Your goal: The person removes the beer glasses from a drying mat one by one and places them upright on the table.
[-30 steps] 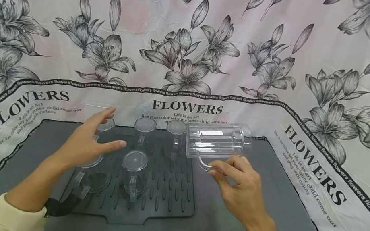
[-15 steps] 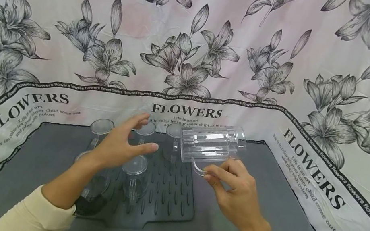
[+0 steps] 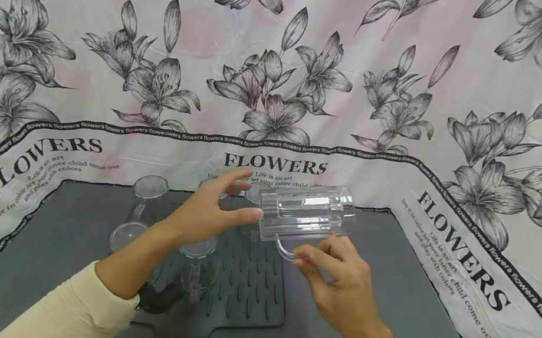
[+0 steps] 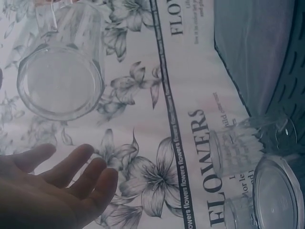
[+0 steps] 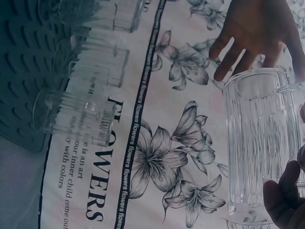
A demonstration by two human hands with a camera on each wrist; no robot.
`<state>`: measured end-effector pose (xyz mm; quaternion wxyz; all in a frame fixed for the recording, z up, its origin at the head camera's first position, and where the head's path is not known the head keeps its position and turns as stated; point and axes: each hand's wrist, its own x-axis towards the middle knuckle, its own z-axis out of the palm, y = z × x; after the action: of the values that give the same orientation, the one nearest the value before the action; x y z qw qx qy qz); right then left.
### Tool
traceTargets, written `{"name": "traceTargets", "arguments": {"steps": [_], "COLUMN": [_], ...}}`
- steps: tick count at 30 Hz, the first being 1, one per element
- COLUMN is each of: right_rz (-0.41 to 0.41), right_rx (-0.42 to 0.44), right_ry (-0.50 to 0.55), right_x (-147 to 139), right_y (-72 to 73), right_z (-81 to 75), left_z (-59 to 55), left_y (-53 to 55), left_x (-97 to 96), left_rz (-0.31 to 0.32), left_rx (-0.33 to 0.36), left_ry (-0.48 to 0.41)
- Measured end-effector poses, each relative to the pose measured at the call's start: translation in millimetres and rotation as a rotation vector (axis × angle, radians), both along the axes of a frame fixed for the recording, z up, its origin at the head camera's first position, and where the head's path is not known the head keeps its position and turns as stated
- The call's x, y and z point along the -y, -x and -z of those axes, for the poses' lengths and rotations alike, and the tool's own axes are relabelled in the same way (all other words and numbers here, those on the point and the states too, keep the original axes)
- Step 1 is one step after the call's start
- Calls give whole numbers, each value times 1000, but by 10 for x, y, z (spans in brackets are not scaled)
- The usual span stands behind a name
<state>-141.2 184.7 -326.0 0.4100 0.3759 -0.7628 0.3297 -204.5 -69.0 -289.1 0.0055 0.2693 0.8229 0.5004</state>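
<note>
A clear ribbed mug (image 3: 304,210) lies sideways in the air over the back right of the mat. My right hand (image 3: 346,283) pinches its handle (image 3: 284,249) between thumb and fingers. At the mug's left end is my left hand (image 3: 204,212), thumb and fingers spread apart with nothing held; its thumb tip overlaps the mug's edge in the head view. The left wrist view shows the mug's round end (image 4: 62,83) facing the loose fingers (image 4: 97,171). In the right wrist view, the left hand's fingertips come right to the mug's end.
Several more clear mugs (image 3: 150,188) stand on a dark ridged drying mat (image 3: 251,288), partly hidden behind my left hand and forearm. The mat lies on a grey table (image 3: 419,313). A flower-printed cloth (image 3: 286,76) hangs around the back and sides.
My left hand has moved right, across the standing mugs, up to the held mug's left end. The right hand has drawn the mug slightly left and down.
</note>
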Motion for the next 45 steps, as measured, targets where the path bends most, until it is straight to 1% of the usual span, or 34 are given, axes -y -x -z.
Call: {"name": "traceTargets", "arguments": {"steps": [2,9,12,17,20,25,32,35,36,38,39,40,41,42,43,45], "right_rz": [-5,-28,-31,-47,-50,-56,-49,-47,-44,-31,-24,-8,14,29,30,1], "right_rx": [-17,-40,-50,-55,-58,-55,-42,-49,-56,-56,-23,36,120,230,363,641], "right_ry": [-1,3,3,6,7,6,-6,38,72,179,248,322,399,474,542,635], "right_x": [6,29,34,39,41,46,56,25,8,-24,-37,-44,-46,-38,-25,24], "right_y": [3,3,6,-1,0,16,-2,-10,-12,-20,-37,-56,-81,-104,-131,-182], "right_z": [0,7,8,11,15,26,43,51,57,81,97,117,137,158,180,223], "left_z": [-7,5,31,72,76,66,108,121,126,133,138,141,144,151,157,171], "left_y": [6,0,5,15,16,7,-5,-10,-10,-13,-13,-14,-14,-11,-14,-17], "left_x": [-32,-77,-89,-104,-112,-119,-131,-136,-136,-130,-124,-119,-115,-112,-117,-132], "left_rz": [21,51,54,65,65,39,29,8,-1,-22,-32,-41,-49,-54,-56,-64], "left_rx": [11,103,115,115,127,159,176,172,176,188,195,202,207,208,205,202], "left_ry": [-4,-5,-2,5,-4,-43,-133,-152,-164,-181,-189,-200,-210,-220,-227,-247]}}
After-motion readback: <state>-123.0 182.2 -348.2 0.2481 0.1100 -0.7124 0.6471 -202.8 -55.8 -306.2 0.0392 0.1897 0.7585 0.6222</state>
